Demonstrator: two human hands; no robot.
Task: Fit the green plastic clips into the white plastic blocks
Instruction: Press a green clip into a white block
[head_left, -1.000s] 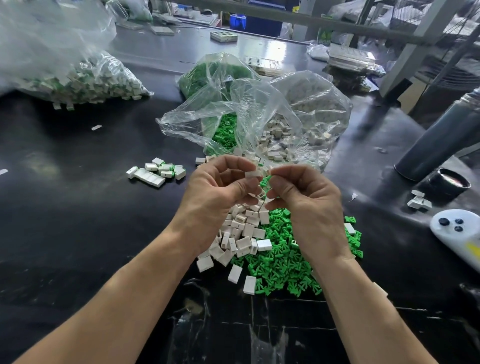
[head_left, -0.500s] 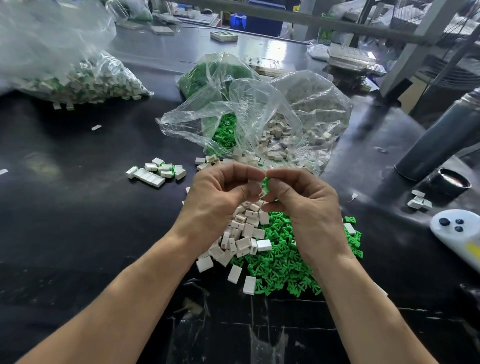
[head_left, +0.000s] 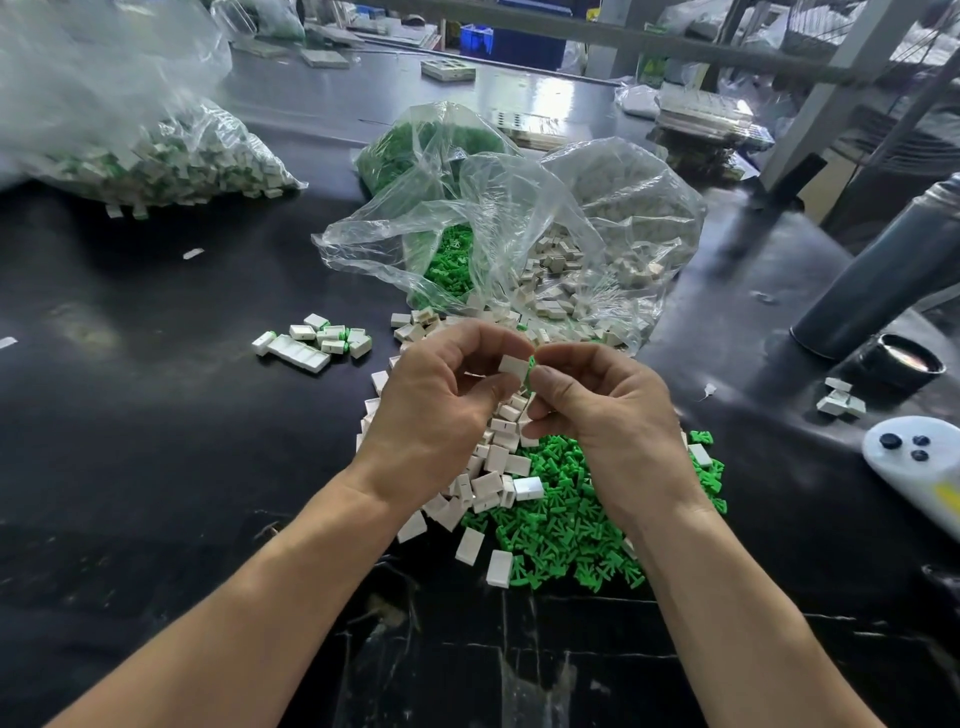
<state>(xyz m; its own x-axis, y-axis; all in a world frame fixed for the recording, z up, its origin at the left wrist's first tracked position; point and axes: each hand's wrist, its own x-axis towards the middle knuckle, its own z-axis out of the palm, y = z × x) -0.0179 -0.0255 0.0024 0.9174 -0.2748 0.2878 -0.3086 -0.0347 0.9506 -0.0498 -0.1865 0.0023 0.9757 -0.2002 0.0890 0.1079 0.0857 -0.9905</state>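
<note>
My left hand (head_left: 441, 410) pinches a white plastic block (head_left: 513, 366) between thumb and fingers, above the table. My right hand (head_left: 602, 410) pinches a green clip (head_left: 530, 369) against the block's right end; most of the clip is hidden by my fingertips. Below my hands lie a heap of loose white blocks (head_left: 493, 467) and a heap of green clips (head_left: 566, 525). A small group of fitted blocks (head_left: 317, 340) with green ends lies to the left.
Open clear bags of green clips (head_left: 447, 254) and white blocks (head_left: 587, 260) lie just behind my hands. A large bag of fitted blocks (head_left: 161, 161) sits far left. A dark cylinder (head_left: 872, 280), a black lid (head_left: 906, 361) and a white controller (head_left: 919, 467) stand at the right.
Both hands dropped slightly toward the heaps. The white block turned in my left hand, and my right hand now holds the green clip at the block's end.
</note>
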